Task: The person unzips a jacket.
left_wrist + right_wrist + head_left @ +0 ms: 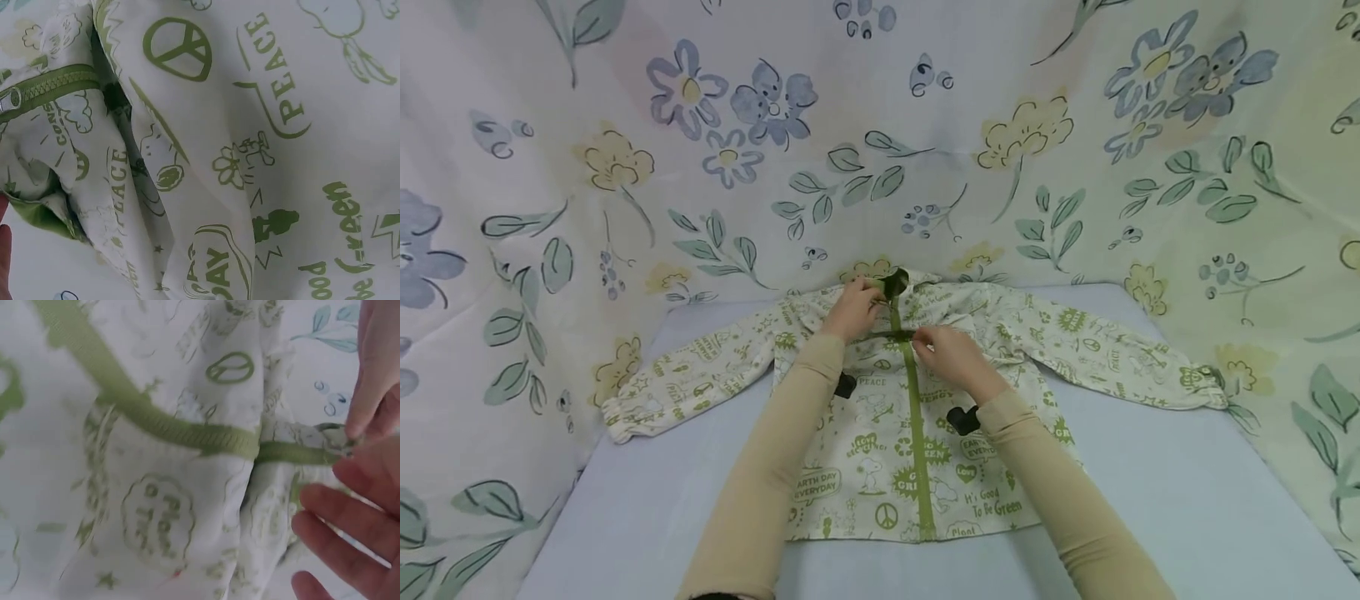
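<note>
Two beige sleeves (767,479) stretch forward over a table (632,517), reaching across a white jacket (865,479) with green printing. The jacket lies spread on the table, its hem towards the person and its arms laid out to both sides. A green zip (917,433) runs down its middle. At the far end the left hand (852,310) grips the jacket by its collar (895,284), where dark green lining shows. Nearer the person, the right hand (951,358) pinches the jacket beside the zip, close to a crosswise fold; the right wrist view shows its other fingers (340,540) loosely spread. In the left wrist view a metal pull (10,100) sits on green zip teeth. A flowered cloth (910,183) hangs behind.
</note>
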The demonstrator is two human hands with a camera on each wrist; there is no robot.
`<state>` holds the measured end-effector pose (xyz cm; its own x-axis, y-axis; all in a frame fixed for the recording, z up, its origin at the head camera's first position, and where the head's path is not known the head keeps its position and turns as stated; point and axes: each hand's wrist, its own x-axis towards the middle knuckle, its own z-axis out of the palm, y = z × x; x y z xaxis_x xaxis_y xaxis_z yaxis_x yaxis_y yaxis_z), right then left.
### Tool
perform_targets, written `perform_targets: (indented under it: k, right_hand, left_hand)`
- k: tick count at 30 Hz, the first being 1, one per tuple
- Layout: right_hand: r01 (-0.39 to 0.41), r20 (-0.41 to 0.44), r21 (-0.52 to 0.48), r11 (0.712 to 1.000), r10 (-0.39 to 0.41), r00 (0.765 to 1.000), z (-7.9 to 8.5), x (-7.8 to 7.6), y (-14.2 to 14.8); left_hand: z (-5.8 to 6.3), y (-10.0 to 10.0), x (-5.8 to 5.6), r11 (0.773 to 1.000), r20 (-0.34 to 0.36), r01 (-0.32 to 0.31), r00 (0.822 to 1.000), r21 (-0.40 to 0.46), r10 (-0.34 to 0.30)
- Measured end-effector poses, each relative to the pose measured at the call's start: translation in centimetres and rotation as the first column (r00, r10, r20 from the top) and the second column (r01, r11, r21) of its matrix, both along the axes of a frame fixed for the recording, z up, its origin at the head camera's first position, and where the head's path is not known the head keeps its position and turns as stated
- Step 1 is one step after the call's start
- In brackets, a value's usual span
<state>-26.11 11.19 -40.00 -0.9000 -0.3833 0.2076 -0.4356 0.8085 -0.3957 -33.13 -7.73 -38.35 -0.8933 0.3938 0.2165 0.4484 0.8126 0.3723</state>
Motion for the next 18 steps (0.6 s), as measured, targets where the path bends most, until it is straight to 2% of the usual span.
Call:
perform_targets:
  k: [5,10,15,18]
  right_hand:
    - [0.057,-0.066,0.033,0.998,-0.055,0.996,0.3,-1.0,-1.4]
    - [0.116,-0.052,0.002,0.993,-0.115,0.992,0.7,-1.6,-2.5]
    - [0.148,-0.039,-0.045,0.988,-0.150,0.988,0.8,-1.9,-3.3]
    - [0.155,-0.020,-0.084,0.984,-0.157,0.987,0.8,-2.0,-3.6]
  left_hand:
    - [-0.1,-0.2,0.8,0.993,-0.058,0.112,0.992,0.027,-0.110]
    - [0.3,-0.3,1.4,0.979,-0.090,0.204,0.975,0.010,-0.203]
    - [0.6,-0.5,1.9,0.974,-0.119,0.227,0.966,-0.017,-0.228]
    - [0.9,-0.7,2.3,0.974,-0.104,0.226,0.968,-0.023,-0.227]
